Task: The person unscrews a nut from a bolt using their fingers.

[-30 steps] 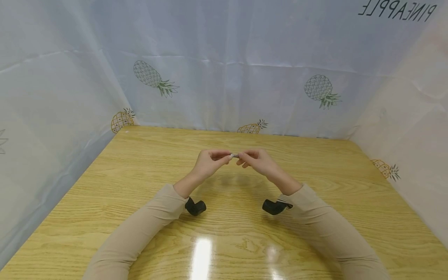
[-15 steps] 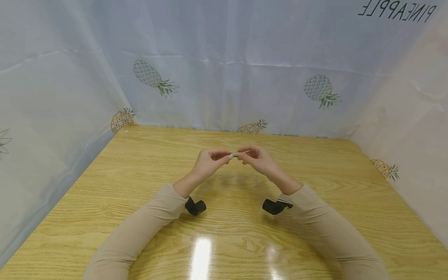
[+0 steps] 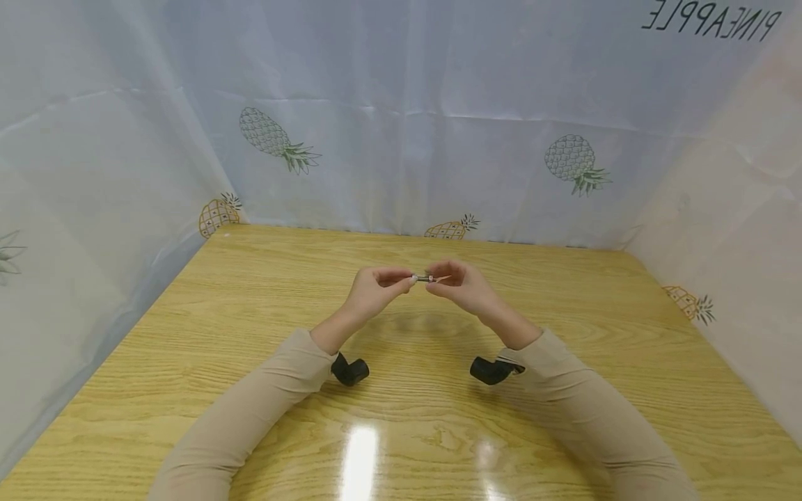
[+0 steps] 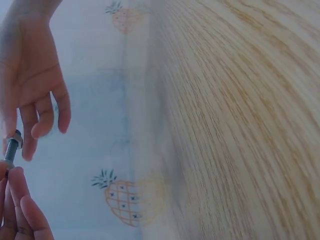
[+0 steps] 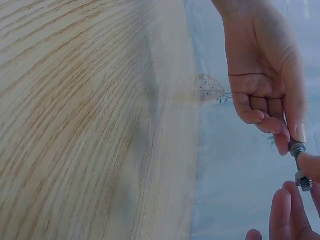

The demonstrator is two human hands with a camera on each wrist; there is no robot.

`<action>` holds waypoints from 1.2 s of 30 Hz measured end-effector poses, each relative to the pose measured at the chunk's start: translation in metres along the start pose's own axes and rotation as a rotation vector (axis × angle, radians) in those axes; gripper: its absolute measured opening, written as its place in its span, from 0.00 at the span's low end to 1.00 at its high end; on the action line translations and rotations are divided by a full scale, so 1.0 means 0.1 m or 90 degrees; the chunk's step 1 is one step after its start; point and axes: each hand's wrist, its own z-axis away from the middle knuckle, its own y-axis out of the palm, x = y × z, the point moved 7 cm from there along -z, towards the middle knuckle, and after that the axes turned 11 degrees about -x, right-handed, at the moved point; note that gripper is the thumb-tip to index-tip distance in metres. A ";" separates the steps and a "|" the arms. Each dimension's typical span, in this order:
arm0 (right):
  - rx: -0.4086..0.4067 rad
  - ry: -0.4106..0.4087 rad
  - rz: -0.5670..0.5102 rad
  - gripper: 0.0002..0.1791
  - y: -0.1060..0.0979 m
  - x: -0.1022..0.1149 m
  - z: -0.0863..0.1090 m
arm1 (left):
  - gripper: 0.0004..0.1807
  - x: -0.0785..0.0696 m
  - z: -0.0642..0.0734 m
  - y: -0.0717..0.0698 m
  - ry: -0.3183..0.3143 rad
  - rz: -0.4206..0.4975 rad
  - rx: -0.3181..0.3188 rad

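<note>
In the head view, my left hand (image 3: 374, 292) pinches one end of a small metal bolt (image 3: 422, 278) between thumb and fingers above the table. A nut (image 3: 430, 278) sits around the bolt towards its right end. My right hand (image 3: 465, 287) is around that end, its thumb and index finger spread apart with the nut visible between them. The left wrist view shows the threaded shank of the bolt (image 4: 11, 151) between the two hands. In the right wrist view, a right fingertip overlaps the bolt (image 5: 306, 184) near the nut; whether it touches cannot be told.
A wood-grain table (image 3: 413, 417) lies beneath both arms. White curtains (image 3: 401, 160) with printed pineapples stand behind it and at both sides. A black wrist-worn piece (image 3: 349, 371) shows below the left cuff, and a similar black piece (image 3: 491, 370) below the right.
The right thumb and index finger, earlier close together at the bolt's right end, have parted, so the nut and more of the bolt now show. The left hand has stayed in place.
</note>
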 end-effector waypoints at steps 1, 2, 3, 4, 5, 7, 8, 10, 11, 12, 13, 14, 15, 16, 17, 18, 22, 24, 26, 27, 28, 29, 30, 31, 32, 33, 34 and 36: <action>0.000 0.003 -0.001 0.21 0.00 0.00 0.00 | 0.15 0.00 0.00 0.00 0.002 0.000 0.000; 0.003 0.005 -0.004 0.22 0.00 0.00 0.00 | 0.15 0.00 0.00 0.00 0.004 -0.001 0.000; 0.007 0.008 -0.003 0.22 0.00 -0.01 0.00 | 0.15 0.00 0.00 0.00 0.002 0.000 -0.001; 0.012 0.008 -0.001 0.21 0.01 -0.01 -0.01 | 0.15 0.00 0.00 0.00 0.001 0.002 -0.002; 0.016 0.012 -0.001 0.21 0.01 -0.01 -0.01 | 0.14 0.00 0.00 0.00 0.000 0.002 -0.003; 0.022 0.013 0.003 0.21 0.02 -0.02 -0.01 | 0.14 0.01 0.00 0.00 -0.002 0.001 -0.004; 0.024 0.013 0.006 0.20 0.02 -0.02 -0.02 | 0.14 0.01 0.00 0.00 -0.002 0.000 -0.003; 0.019 0.011 0.011 0.20 0.02 -0.02 -0.02 | 0.14 0.01 0.00 0.00 -0.002 0.000 -0.002; 0.013 0.011 0.015 0.19 0.02 -0.03 -0.02 | 0.14 0.01 0.00 0.00 -0.002 -0.001 -0.001; 0.008 0.010 0.017 0.18 0.01 -0.03 -0.02 | 0.14 0.01 0.00 0.00 0.000 -0.001 0.001; 0.004 0.007 0.016 0.18 0.01 -0.03 -0.02 | 0.15 0.00 0.00 0.00 -0.001 0.000 0.001; 0.000 0.002 0.016 0.18 0.00 -0.02 -0.02 | 0.15 0.00 0.00 0.00 0.000 0.000 0.002; -0.002 -0.001 0.012 0.18 0.00 -0.02 -0.02 | 0.15 0.00 0.00 0.00 -0.001 0.001 0.002; -0.005 -0.005 0.009 0.18 0.00 -0.02 -0.01 | 0.15 0.00 0.00 0.00 -0.003 0.003 0.002; -0.006 -0.006 0.004 0.18 0.00 -0.01 -0.01 | 0.15 0.00 0.00 0.00 -0.004 0.004 0.002; -0.006 -0.005 -0.003 0.19 -0.01 -0.01 -0.01 | 0.15 0.00 0.00 0.00 -0.003 0.002 0.003; -0.003 -0.003 -0.006 0.21 -0.01 0.00 0.00 | 0.15 0.00 0.00 0.01 -0.004 0.001 0.002; 0.010 -0.001 0.002 0.22 0.00 0.00 0.00 | 0.15 0.00 0.01 0.01 0.000 -0.005 0.002; 0.021 0.002 0.013 0.23 0.01 0.00 0.00 | 0.15 0.00 0.01 0.00 0.000 -0.006 0.000; 0.027 0.004 0.016 0.23 0.01 -0.01 0.01 | 0.15 0.00 0.01 0.00 0.000 -0.007 -0.001; 0.032 0.007 0.018 0.23 0.01 -0.01 0.01 | 0.15 0.01 0.01 0.00 -0.001 -0.010 -0.002; 0.034 0.007 0.022 0.23 0.02 -0.02 0.01 | 0.15 0.01 0.01 0.00 -0.002 -0.012 -0.003; 0.034 0.007 0.019 0.22 0.02 -0.02 0.01 | 0.15 0.01 0.01 0.00 -0.001 -0.014 -0.004; 0.030 0.008 0.016 0.21 0.02 -0.03 0.00 | 0.15 0.00 0.01 0.00 0.000 -0.014 -0.005; 0.027 0.005 0.012 0.20 0.02 -0.03 0.00 | 0.15 0.00 0.01 0.00 0.001 -0.014 -0.005; 0.021 0.001 0.011 0.19 0.01 -0.03 0.00 | 0.15 0.00 0.01 -0.01 0.001 -0.013 -0.005; 0.016 -0.003 0.008 0.19 0.01 -0.04 0.00 | 0.15 -0.01 0.01 -0.01 0.002 -0.011 -0.004; 0.009 -0.010 -0.006 0.19 0.00 -0.03 0.00 | 0.15 -0.01 0.01 0.00 0.004 -0.004 -0.004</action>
